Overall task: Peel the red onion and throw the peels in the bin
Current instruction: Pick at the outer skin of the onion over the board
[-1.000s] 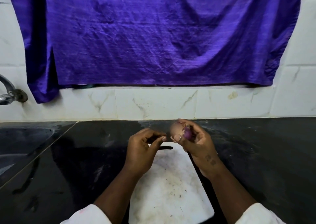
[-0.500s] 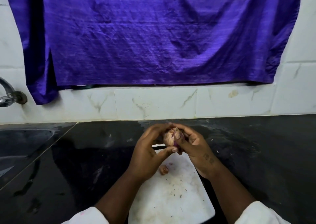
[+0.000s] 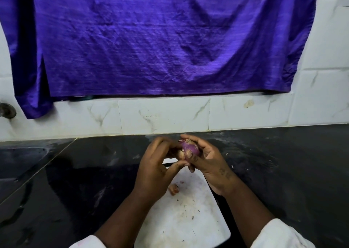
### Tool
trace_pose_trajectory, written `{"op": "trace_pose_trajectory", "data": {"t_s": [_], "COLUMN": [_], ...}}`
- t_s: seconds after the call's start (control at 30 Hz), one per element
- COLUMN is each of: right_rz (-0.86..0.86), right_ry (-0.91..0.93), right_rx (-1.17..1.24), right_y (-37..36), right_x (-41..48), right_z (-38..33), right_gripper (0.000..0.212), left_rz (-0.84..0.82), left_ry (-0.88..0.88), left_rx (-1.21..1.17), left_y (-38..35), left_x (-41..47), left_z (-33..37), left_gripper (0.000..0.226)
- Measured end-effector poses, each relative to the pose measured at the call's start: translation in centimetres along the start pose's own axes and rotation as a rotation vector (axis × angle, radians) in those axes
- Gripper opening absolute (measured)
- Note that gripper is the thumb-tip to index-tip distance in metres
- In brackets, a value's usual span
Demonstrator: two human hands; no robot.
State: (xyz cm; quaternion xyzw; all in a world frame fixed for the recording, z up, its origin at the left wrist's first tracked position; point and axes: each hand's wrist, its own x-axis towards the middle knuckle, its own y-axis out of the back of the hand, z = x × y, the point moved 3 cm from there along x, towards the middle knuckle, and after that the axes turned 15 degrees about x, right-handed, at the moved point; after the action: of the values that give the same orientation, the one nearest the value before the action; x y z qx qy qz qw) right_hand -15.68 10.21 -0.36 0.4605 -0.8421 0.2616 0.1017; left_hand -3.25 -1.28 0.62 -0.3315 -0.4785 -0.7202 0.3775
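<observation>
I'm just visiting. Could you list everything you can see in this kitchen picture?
cloth: one, purple, hanging on the wall
wall tiles: several, white, behind the counter
countertop: one, black, across the lower picture
sink: one, dark, far left
tap fitting: one, metal, left edge
cutting board: one, white, on the countertop
red onion: one, purple, above the board
peel piece: one, brownish, on the board
sleeves: two, white, bottom edge
left hand: one, pinching the onion's skin
right hand: one, gripping the onion
</observation>
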Motion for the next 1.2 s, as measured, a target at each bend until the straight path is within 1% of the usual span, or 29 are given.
{"op": "trace_pose_trajectory", "data": {"t_s": [0.07, 0.1, 0.17, 0.2, 0.23, 0.3, 0.37, 0.53, 0.63, 0.7, 0.77, 0.8, 0.87, 0.93, 1.03, 1.13, 1.2], "right_rz": [0.030, 0.038, 0.038, 0.038, 0.036, 0.023, 0.025, 0.053, 0.065, 0.057, 0.059, 0.069, 0.102, 0.151, 0.214, 0.209, 0.194], "right_ry": [0.001, 0.002, 0.014, 0.019, 0.021, 0.015, 0.005, -0.013, -0.021, -0.022, -0.020, -0.016, -0.007, -0.009, -0.027, -0.079, -0.112], "right_rx": [0.017, 0.037, 0.076, 0.076, 0.067, 0.050, 0.037, 0.021, 0.035, 0.044, 0.047, 0.057, 0.134, 0.239, 0.359, 0.420, 0.478], "right_y": [0.2, 0.3, 0.4, 0.5, 0.5, 0.6, 0.7, 0.8, 1.0, 0.9, 0.8, 0.8, 1.0, 1.2, 1.6, 1.6, 1.5], "right_x": [0.1, 0.1, 0.2, 0.2, 0.3, 0.3, 0.3, 0.3, 0.3, 0.3, 0.3, 0.3, 0.4, 0.6, 0.6, 0.4, 0.3], "right_z": [0.1, 0.1, 0.0, 0.0, 0.0, 0.1, 0.1, 0.0, 0.0, -0.1, -0.1, -0.2, -0.3, -0.4, -0.6, -0.8, -1.1], "right_gripper": [0.053, 0.053, 0.063, 0.068, 0.068, 0.055, 0.046, 0.048, 0.047, 0.057, 0.077, 0.083, 0.087, 0.083, 0.074, 0.051, 0.050], "left_rz": [0.012, 0.013, 0.019, 0.023, 0.019, -0.035, -0.077, -0.029, -0.022, -0.019, -0.023, -0.025, -0.040, -0.074, -0.177, -0.313, -0.429], "left_ry": [-0.014, -0.019, -0.006, 0.008, 0.014, -0.006, -0.038, -0.105, -0.123, -0.133, -0.134, -0.132, -0.104, -0.065, -0.033, 0.009, 0.055], "left_rx": [0.022, 0.022, -0.026, -0.044, -0.045, -0.026, -0.017, 0.035, 0.062, 0.077, 0.085, 0.087, 0.070, 0.044, 0.083, 0.150, 0.153], "left_y": [0.1, 0.2, 0.3, 0.5, 0.5, 0.3, 0.0, 0.4, 0.5, 0.5, 0.6, 0.6, 0.6, 0.5, -0.3, -1.0, -1.3], "left_x": [0.0, 0.1, 0.1, 0.2, 0.2, 0.2, 0.2, 0.3, 0.3, 0.4, 0.4, 0.4, 0.3, 0.3, 0.0, -0.5, -0.8], "left_z": [0.0, -0.1, 0.0, 0.0, 0.1, -0.2, -0.5, 0.0, 0.3, 0.5, 0.5, 0.5, 0.4, 0.1, -0.7, -1.6, -2.0], "left_gripper": [0.024, 0.022, 0.020, 0.025, 0.033, 0.040, 0.034, 0.015, 0.013, 0.015, 0.017, 0.016, 0.012, 0.010, 0.012, 0.019, 0.026]}}
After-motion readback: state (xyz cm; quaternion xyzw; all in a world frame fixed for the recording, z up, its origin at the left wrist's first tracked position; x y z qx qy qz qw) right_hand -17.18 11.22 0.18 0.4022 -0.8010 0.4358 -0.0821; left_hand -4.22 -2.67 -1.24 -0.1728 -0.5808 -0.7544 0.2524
